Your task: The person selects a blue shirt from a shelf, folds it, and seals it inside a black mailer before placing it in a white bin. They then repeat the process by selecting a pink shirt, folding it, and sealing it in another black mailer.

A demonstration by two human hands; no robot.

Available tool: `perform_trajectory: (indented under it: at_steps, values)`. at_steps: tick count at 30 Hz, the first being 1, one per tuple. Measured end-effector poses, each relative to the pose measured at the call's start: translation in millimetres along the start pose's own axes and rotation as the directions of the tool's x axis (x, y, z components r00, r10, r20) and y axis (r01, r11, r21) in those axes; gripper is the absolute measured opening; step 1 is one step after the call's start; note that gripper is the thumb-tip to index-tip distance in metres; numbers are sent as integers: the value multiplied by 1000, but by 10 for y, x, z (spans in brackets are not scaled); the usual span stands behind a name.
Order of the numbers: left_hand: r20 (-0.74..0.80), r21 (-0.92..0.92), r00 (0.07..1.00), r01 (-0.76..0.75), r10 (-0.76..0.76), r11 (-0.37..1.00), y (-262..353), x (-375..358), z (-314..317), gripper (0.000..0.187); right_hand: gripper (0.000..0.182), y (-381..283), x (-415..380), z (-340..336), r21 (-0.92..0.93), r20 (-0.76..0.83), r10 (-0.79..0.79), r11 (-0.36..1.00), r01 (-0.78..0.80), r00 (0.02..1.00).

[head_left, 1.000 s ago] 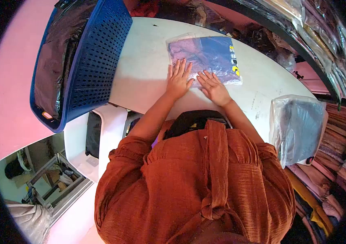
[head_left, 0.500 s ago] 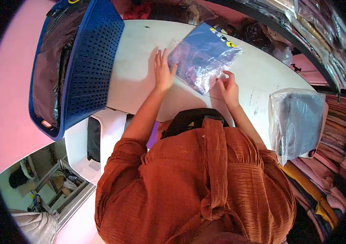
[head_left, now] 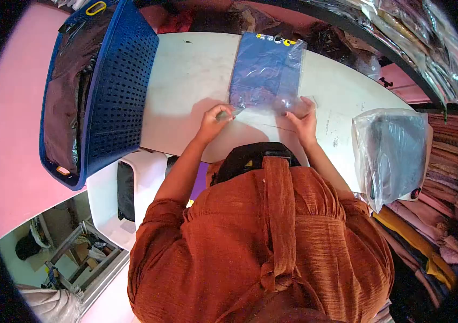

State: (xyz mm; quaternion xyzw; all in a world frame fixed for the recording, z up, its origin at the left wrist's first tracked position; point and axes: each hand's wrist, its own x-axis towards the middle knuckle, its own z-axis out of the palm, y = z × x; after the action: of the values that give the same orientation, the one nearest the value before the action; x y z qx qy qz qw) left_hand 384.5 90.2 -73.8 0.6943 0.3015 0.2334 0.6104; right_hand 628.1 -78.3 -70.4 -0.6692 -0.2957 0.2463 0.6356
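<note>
Lying flat on the white desk (head_left: 186,81) directly ahead of me is the clear plastic packet (head_left: 265,70) with a folded blue garment inside, long axis pointing away from me, yellow print at its far edge. My left hand (head_left: 213,121) is at the packet's near left corner, grip pinched together on the plastic flap there, thumb against fingertips. My right hand (head_left: 304,118) is at the near right corner, fingers spread and pressing on the same flap edge; grip apart, not clamped on anything. The near end of the packet reads as empty transparent film, glare across it.

Left of the packet, well apart: blue perforated basket (head_left: 116,81) tipped on the desk edge, lined with dark plastic, yellow handle at the top. Right of me, on the desk's corner: a second bagged bundle (head_left: 396,151), grey-dark contents in cloudy plastic. Beyond the far desk edge: hanging bagged garments (head_left: 428,37). Lower right: stacked folded fabrics (head_left: 444,215).
</note>
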Motion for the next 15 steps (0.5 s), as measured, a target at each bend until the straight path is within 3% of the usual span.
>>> perform_trajectory:
  at_steps: [1,3,4,6,7,9,11,13,15]
  values:
    - [34,7,997,-68,68,998,-8,-45,-4,15,58,10,-46,-26,-1,5,1,1000,-1,1000]
    - [64,63,992,-115,110,991,7,-85,-35,15,39,-2,-118,-71,-236,-24,98,967,-101,995]
    - [102,115,983,-163,152,980,27,-95,-40,16,39,73,-131,-107,-236,-25,99,966,-102,995]
    - [137,181,971,-218,195,959,60,-94,-57,16,23,154,-112,-166,-263,106,-111,955,135,988]
    - [170,246,957,-272,235,931,72,-97,-67,17,23,113,-97,-192,-263,106,-113,955,137,988]
    - [201,318,940,-327,274,890,107,-123,-80,17,20,-16,-55,-260,-392,437,-379,735,552,815]
    - [233,388,922,-379,308,840,148,-142,-92,18,25,-32,-59,-300,-369,492,-352,744,557,796]
    - [304,506,864,-503,400,701,187,-150,-99,16,26,-26,-29,-323,-356,620,-372,652,670,691]
    - [335,518,860,-509,385,687,185,-154,-117,15,24,-18,-63,-323,-375,585,-329,701,607,742]
